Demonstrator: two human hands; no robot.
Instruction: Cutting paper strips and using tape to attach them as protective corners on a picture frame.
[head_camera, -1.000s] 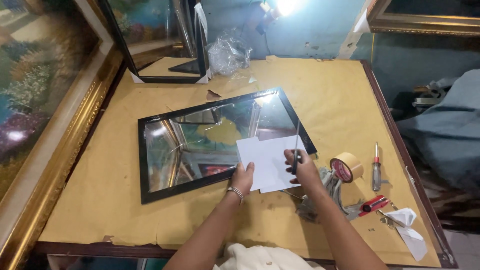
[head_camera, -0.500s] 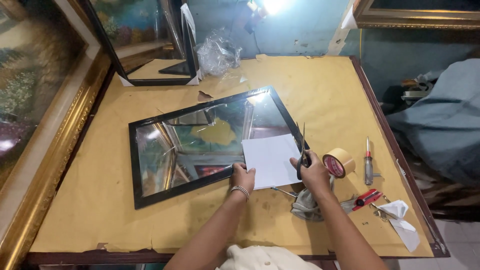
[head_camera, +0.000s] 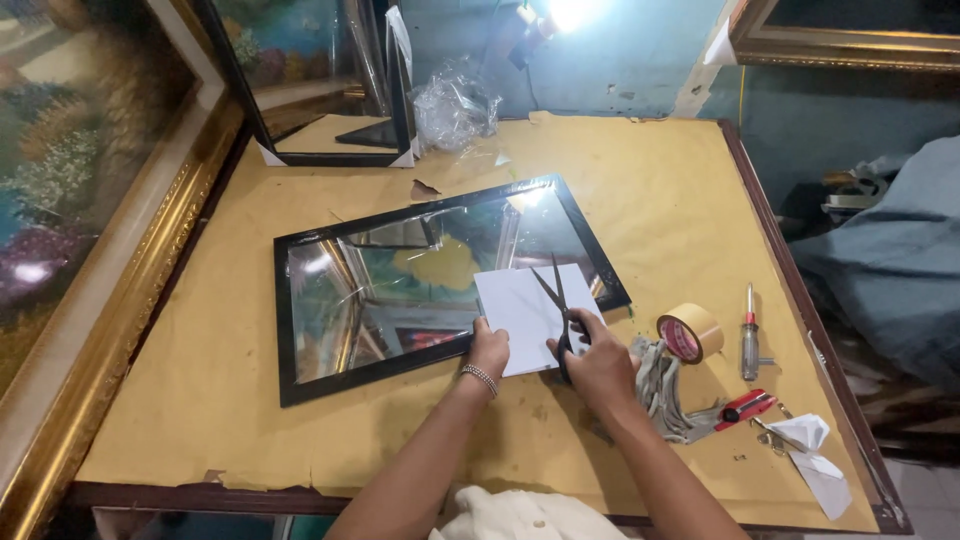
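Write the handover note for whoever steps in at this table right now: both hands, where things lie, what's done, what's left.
Left hand: pressing down the near edge of the white sheet, which lies over the lower right corner of the black glass-fronted frame.
Right hand: holds black scissors, blades open, over the sheet.
Beside the right hand: grey rag, tape roll, screwdriver, red cutter.
Done: sheet positioned and steadied. No cut is visible in it.
Left: cutting the sheet.
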